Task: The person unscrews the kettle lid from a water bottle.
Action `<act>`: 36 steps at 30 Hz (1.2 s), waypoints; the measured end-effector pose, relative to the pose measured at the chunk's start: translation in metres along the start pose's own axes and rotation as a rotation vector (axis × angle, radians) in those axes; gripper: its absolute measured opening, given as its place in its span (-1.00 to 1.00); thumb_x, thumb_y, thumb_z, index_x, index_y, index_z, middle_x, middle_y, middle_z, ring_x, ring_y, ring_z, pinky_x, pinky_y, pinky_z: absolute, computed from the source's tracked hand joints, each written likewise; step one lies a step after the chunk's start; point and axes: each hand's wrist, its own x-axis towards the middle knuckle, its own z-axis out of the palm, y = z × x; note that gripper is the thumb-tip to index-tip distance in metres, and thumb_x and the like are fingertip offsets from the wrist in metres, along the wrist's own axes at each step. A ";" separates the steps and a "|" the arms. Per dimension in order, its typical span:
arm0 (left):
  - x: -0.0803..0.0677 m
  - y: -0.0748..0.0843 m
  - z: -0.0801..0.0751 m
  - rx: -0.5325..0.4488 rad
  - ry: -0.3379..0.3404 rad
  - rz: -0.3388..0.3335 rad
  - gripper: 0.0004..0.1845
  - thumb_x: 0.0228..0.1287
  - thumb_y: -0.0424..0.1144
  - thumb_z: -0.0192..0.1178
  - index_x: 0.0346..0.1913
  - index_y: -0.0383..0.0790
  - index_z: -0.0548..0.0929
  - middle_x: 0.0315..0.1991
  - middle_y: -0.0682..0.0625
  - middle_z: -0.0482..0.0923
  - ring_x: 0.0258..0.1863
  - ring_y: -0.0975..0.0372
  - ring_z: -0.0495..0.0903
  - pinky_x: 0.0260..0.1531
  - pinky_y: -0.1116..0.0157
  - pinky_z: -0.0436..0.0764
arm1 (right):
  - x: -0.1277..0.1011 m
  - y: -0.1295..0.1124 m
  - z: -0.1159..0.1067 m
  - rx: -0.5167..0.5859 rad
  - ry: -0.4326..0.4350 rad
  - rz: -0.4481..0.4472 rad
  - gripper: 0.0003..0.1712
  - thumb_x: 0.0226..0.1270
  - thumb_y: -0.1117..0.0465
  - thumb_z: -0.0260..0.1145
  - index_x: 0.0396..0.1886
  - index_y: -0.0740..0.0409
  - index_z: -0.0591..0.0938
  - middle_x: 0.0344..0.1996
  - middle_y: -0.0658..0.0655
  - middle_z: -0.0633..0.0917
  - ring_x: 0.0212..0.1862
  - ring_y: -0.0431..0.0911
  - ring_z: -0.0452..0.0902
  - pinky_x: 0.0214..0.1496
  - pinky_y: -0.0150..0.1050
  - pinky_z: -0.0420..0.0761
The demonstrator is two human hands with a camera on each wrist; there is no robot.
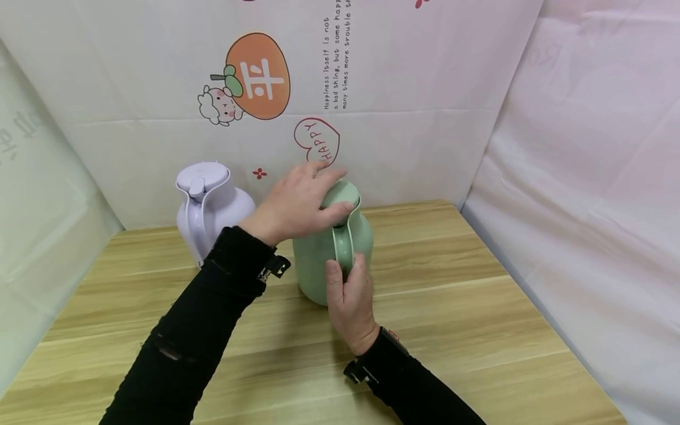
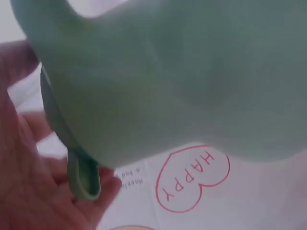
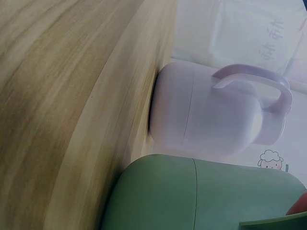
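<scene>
Left hand (image 1: 297, 200) laid over the lid of the pale green plastic jug (image 1: 324, 260), fingers nearly straight across the top and thumb resting on the lid's near edge by the handle's upper end. Right hand (image 1: 350, 298) clamped round the green jug's handle (image 1: 342, 245) from the near side, fingers curled behind it, thumb up along it. Standing upright near the middle of the wooden worktop (image 1: 451, 319), toward its back edge, base flat on the boards. Just beside it on the left and slightly further back, nearer the back left corner, a pale lilac plastic jug (image 1: 209, 209) of the same shape, lid down, untouched; whether the two bodies touch cannot be told.

Judged as an early stage: green jug steadied by both hands, lid seemingly in place, nothing lifted, tipped or poured. Opening or moving the jug left to do.

Behind, a white printed backdrop with a red heart (image 1: 317, 140) reading HAPPY.
</scene>
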 end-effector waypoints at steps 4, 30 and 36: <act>0.001 -0.004 -0.005 -0.047 -0.088 0.046 -0.34 0.48 0.10 -0.03 0.58 0.05 0.36 0.58 -0.17 0.25 0.53 -0.09 0.31 0.49 -0.05 0.29 | 0.000 0.000 0.000 0.001 0.003 0.000 -0.72 0.69 0.12 0.08 0.02 0.30 0.41 -0.44 0.07 0.40 -0.44 -0.15 0.34 -0.39 -0.27 0.42; 0.001 0.002 -0.003 0.001 -0.001 0.065 -0.50 0.47 0.07 0.05 0.33 -0.04 0.62 0.27 -0.01 0.62 0.28 0.07 0.56 0.29 0.09 0.50 | 0.002 -0.002 -0.001 0.007 -0.009 0.000 -0.69 0.70 0.10 0.06 0.00 0.31 0.40 -0.40 0.11 0.47 -0.38 -0.10 0.44 -0.35 -0.25 0.48; 0.000 0.006 -0.001 0.026 0.032 0.041 -0.53 0.46 0.08 0.08 0.26 -0.06 0.65 0.20 -0.03 0.64 0.19 0.07 0.59 0.19 0.07 0.54 | 0.002 -0.001 -0.002 0.001 -0.004 -0.008 -0.63 0.71 0.03 0.04 0.01 0.31 0.41 -0.37 0.12 0.50 -0.35 -0.09 0.48 -0.32 -0.24 0.52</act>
